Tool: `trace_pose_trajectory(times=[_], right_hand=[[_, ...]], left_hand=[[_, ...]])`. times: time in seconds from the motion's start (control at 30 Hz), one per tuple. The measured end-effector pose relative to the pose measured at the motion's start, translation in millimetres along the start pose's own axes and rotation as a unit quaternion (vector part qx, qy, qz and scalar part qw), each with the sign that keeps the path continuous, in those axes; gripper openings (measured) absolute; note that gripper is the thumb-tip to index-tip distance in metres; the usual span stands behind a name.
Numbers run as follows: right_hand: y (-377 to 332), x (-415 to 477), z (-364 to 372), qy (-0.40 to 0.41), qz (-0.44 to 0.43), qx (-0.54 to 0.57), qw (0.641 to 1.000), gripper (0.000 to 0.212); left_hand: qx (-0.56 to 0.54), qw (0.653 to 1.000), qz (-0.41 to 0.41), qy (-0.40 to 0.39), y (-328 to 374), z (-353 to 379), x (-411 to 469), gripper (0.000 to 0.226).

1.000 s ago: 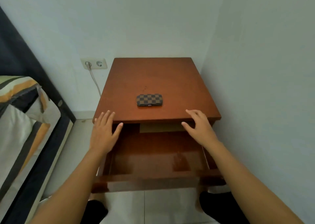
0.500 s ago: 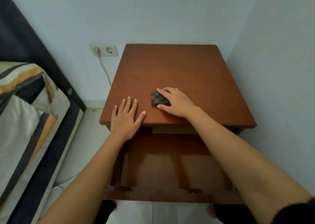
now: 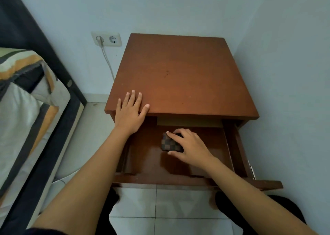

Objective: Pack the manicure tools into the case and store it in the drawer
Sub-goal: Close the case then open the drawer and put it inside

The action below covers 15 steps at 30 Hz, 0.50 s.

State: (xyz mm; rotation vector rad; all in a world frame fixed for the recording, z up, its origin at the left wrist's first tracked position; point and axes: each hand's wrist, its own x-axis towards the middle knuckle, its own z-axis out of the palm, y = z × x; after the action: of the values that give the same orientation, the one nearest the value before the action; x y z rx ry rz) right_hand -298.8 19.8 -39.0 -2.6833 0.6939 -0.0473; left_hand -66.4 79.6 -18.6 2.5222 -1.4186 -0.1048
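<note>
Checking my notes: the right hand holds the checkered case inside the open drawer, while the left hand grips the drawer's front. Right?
Not quite. The left hand lies flat on the nightstand top, not on the drawer's front. The head view does show the right hand on the checkered case inside the open drawer.

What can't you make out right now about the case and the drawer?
- Checkered case, head view: its right part is hidden under the right hand; clasp not visible.
- Whether the case rests on the drawer floor or is held just above: cannot tell.
- Drawer's back: hidden beneath the nightstand top.
- Left hand lies flat on the top.
</note>
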Motion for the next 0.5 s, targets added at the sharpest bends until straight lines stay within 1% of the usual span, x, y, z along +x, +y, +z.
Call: trace_pose_trajectory(times=[0.07, 0.1, 0.27, 0.33, 0.4, 0.5], right_hand=[[11.0, 11.6, 9.0, -0.088, 0.053, -0.009, 0.995, 0.071], [16.3, 17.4, 13.0, -0.118, 0.075, -0.013, 0.990, 0.072], [28.4, 25.3, 31.1, -0.195, 0.134, -0.022, 0.971, 0.079], [26.4, 22.2, 28.5, -0.196, 0.145, -0.003, 0.970, 0.079], [22.3, 14.7, 19.5, -0.173, 0.158, 0.048, 0.971, 0.075], [8.4, -7.8, 0.2, -0.085, 0.164, 0.130, 0.974, 0.062]], left_hand=[[-0.005, 1.000, 0.000, 0.001, 0.3, 0.2, -1.7, 0.064], [-0.008, 1.000, 0.000, 0.002, 0.4, 0.6, -3.0, 0.064], [-0.013, 1.000, -0.007, 0.007, 2.1, 1.7, -15.9, 0.064], [-0.009, 1.000, -0.009, -0.001, 4.8, -1.5, -22.7, 0.064], [-0.022, 1.000, -0.014, 0.004, 8.4, -6.6, -34.7, 0.062], [-0.071, 0.996, -0.022, 0.043, 14.7, -11.6, -66.8, 0.057]])
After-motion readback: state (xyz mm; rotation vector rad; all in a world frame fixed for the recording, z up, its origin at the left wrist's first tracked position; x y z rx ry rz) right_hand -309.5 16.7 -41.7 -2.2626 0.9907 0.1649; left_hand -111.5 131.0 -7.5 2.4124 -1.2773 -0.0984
